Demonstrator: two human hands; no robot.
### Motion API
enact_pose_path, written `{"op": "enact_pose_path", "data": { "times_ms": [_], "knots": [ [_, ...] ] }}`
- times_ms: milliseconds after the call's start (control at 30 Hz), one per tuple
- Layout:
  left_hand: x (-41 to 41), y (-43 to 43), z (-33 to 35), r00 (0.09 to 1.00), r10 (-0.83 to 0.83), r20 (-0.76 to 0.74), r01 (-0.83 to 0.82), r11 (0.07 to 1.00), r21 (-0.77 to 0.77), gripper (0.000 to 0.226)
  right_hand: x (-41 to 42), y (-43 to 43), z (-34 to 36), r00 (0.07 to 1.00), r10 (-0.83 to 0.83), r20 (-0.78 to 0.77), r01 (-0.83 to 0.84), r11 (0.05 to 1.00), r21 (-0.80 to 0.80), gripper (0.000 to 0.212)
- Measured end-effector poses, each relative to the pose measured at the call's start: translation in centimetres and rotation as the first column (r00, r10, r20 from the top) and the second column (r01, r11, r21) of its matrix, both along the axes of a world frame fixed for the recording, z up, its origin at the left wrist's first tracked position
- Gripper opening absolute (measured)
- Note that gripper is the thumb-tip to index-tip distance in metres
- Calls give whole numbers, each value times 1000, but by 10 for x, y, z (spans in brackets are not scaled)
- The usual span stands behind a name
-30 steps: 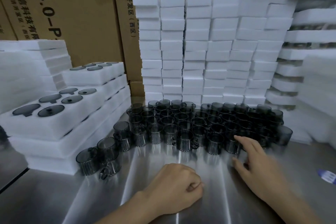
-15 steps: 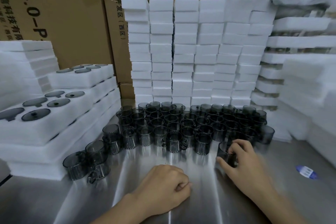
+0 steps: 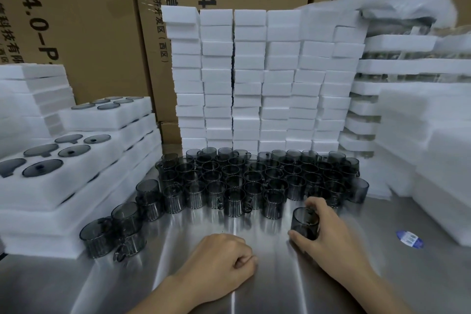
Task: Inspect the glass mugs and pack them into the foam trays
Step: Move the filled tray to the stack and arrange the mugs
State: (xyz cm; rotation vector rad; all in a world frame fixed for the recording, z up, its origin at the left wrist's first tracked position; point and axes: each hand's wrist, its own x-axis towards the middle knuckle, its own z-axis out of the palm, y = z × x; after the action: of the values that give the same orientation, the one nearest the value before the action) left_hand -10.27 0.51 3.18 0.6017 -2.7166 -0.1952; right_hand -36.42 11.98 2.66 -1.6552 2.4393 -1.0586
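Observation:
Several smoky grey glass mugs (image 3: 257, 178) stand packed together on the steel table (image 3: 254, 250) in front of me. My right hand (image 3: 328, 232) grips one mug (image 3: 304, 222), upright, just in front of the cluster's right end. My left hand (image 3: 221, 265) rests on the table as a fist, holding nothing. At the left, a foam tray (image 3: 63, 176) on a stack holds several mugs in its round cutouts. A few loose mugs (image 3: 112, 232) stand against that stack.
A wall of white foam blocks (image 3: 257, 79) rises behind the mugs, with cardboard boxes (image 3: 84, 20) behind it. More foam stacks (image 3: 428, 140) fill the right side. A blue and white sticker (image 3: 409, 238) lies on the table at the right.
My right hand reached into the right end of the cluster, closed round a mug and drew it toward me. My left fist stayed put.

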Motion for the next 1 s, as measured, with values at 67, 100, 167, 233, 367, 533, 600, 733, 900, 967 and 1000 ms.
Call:
{"op": "enact_pose_path", "data": {
  "times_ms": [67, 100, 167, 233, 367, 533, 600, 733, 900, 967, 1000],
  "knots": [
    [0, 0, 0, 1000, 4, -1, -4, 1000, 15, 51, 1, 0, 0, 1000, -5, 1, 5, 1000, 17, 66],
    [0, 0, 0, 1000, 5, -2, -5, 1000, 19, 51, 1, -1, 0, 1000, -11, 2, 11, 1000, 26, 67],
    [1, 0, 0, 1000, 9, -9, -9, 1000, 28, 51, 1, -2, 0, 1000, -20, 7, 19, 999, 35, 71],
    [1, 1, 1, 1000, 10, -13, -9, 999, 35, 51, 1, -2, -2, 1000, -11, 10, 10, 999, 45, 78],
    [3, 0, 1, 1000, 7, -20, -6, 999, 52, 51, -2, -1, -4, 997, -16, 70, 13, 999, 43, 89],
    [5, 2, 1, 999, 26, -47, -20, 992, 121, 47, 9, 3, 3, 997, 65, 48, -62, 996, -57, 79],
    [3, 4, 7, 988, 21, -156, 13, 977, 214, 26, 23, 2, 13, 991, 129, 46, -122, 984, -130, 78],
    [-10, 3, 48, 841, 73, -537, 129, 936, 329, 51, 56, -10, 63, 965, 254, 69, -219, 920, -325, 74],
    [-22, -6, 116, 660, 24, -750, 176, 966, 186, 61, 77, -22, 135, 950, 310, -37, -283, 802, -526, 64],
    [-18, -14, 123, 684, 8, -729, 173, 969, 174, 62, 78, -25, 138, 952, 304, -44, -279, 793, -542, 63],
    [-15, -17, 118, 717, 11, -697, 163, 969, 184, 62, 79, -26, 132, 954, 298, -35, -272, 807, -524, 63]
  ]
}}
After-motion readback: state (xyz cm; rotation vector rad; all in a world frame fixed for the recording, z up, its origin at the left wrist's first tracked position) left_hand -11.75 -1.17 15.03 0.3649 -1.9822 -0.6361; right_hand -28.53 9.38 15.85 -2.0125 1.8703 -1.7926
